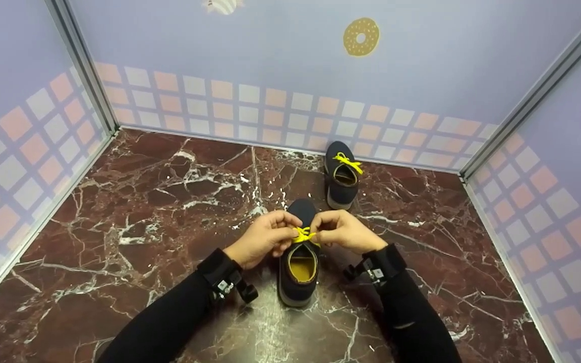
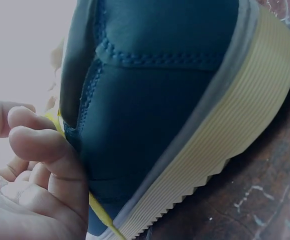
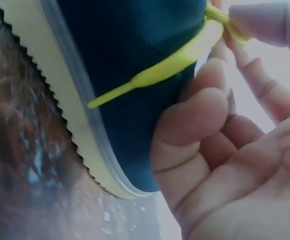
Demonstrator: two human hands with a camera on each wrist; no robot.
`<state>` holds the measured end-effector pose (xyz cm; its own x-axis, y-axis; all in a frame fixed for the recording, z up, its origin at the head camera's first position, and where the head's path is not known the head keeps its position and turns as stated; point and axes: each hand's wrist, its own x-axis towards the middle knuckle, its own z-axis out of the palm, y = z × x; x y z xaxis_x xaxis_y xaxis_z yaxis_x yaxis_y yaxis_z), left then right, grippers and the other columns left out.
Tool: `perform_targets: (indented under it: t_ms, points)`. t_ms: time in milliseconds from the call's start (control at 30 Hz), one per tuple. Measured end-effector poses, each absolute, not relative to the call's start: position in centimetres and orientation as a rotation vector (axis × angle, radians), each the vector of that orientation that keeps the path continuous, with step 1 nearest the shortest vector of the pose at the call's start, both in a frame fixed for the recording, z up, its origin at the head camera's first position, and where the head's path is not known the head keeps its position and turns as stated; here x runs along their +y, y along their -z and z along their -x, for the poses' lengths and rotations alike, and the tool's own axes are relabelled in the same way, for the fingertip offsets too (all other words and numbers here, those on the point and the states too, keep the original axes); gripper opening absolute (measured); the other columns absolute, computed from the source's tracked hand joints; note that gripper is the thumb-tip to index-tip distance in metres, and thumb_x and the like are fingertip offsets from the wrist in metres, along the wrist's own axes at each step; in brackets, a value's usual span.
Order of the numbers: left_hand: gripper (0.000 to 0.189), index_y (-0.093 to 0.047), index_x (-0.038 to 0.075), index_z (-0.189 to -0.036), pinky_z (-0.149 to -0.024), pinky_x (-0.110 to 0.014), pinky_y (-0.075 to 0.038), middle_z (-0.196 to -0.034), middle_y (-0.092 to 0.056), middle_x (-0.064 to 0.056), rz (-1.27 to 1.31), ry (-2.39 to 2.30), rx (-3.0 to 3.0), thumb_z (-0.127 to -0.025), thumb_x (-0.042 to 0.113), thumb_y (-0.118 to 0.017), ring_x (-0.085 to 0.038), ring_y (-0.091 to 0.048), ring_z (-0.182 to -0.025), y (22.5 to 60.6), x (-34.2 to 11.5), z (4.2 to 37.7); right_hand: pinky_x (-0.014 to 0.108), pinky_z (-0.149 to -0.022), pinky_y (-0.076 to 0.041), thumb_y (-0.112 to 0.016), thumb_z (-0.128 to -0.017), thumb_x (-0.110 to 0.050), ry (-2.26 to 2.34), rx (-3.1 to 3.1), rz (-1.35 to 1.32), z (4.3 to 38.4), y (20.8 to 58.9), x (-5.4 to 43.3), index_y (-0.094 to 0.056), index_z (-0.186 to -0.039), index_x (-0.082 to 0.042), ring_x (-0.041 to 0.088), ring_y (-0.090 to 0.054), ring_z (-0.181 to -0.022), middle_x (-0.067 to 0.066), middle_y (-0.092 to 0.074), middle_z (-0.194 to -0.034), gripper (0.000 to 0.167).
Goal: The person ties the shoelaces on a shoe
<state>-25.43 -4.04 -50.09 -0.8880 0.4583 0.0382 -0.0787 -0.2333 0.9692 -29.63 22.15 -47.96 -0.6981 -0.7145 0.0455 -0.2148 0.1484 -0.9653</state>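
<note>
A dark shoe [image 1: 298,292] with a yellow insole stands on the floor, its toe pointing away from me. Its yellow shoelace [image 1: 302,235] is crossed over the tongue, between my two hands. From the left side my left hand [image 1: 266,238] pinches part of the lace, thumb against fingers. My right hand [image 1: 347,233] pinches a lace loop [image 3: 240,35] from the other side. In the right wrist view a loose lace end [image 3: 170,65] hangs across the shoe's side. The left wrist view shows the pale ribbed sole [image 2: 235,100]; fingers partly hide the lace there.
A matching dark shoe [image 1: 341,194] with its yellow lace tied in a bow [image 1: 347,162] stands farther back, near the rear wall [image 1: 280,50]. Patterned panels also rise at left and right. The floor [image 1: 169,227] is reddish-brown marble.
</note>
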Motion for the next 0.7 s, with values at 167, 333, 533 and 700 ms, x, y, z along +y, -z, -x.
perform_targets:
  t_ms: [167,333,533,700]
  points:
    - [0.036,-0.057,-0.017,-0.132,-0.047,-0.02,-0.042,-0.088,-0.063,-0.002,-0.437,-2.158,1.668,-0.101,-0.002,-0.066,-0.008,-0.051,-0.059,50.0,-4.0,25.5,0.025,-0.062,-0.045,-0.069,-0.092,0.008,1.769,1.78,0.908,30.0,49.0,22.3,-0.075,-0.094,-0.005,0.017,-0.053,-0.07,0.005,-0.063,-0.09,0.014]
    - [0.034,-0.057,-0.015,-0.131,-0.047,-0.02,-0.042,-0.089,-0.064,-0.003,-0.418,-2.149,1.653,-0.1,-0.003,-0.066,-0.008,-0.051,-0.059,49.8,-4.0,25.6,0.026,-0.059,-0.039,-0.067,-0.092,0.005,1.853,1.672,0.884,30.2,49.5,22.6,-0.067,-0.095,0.008,0.017,-0.049,-0.068,0.008,-0.06,-0.096,0.005]
    - [0.036,-0.059,-0.016,-0.129,-0.047,-0.02,-0.043,-0.09,-0.065,-0.003,-0.442,-2.149,1.712,-0.098,-0.001,-0.07,-0.009,-0.052,-0.058,49.9,-4.1,25.6,0.025,-0.065,-0.043,-0.069,-0.091,0.001,1.56,1.971,1.007,30.0,48.3,22.4,-0.065,-0.096,0.007,0.015,-0.054,-0.075,0.004,-0.06,-0.091,0.009]
    - [0.033,-0.062,-0.013,-0.127,-0.047,-0.021,-0.043,-0.086,-0.063,-0.002,-0.459,-2.132,1.732,-0.097,-0.001,-0.07,-0.009,-0.051,-0.057,50.0,-4.1,25.6,0.022,-0.07,-0.045,-0.068,-0.089,0.001,1.451,2.035,1.099,29.8,47.8,22.5,-0.066,-0.094,0.0,0.013,-0.055,-0.081,0.002,-0.059,-0.09,0.005]
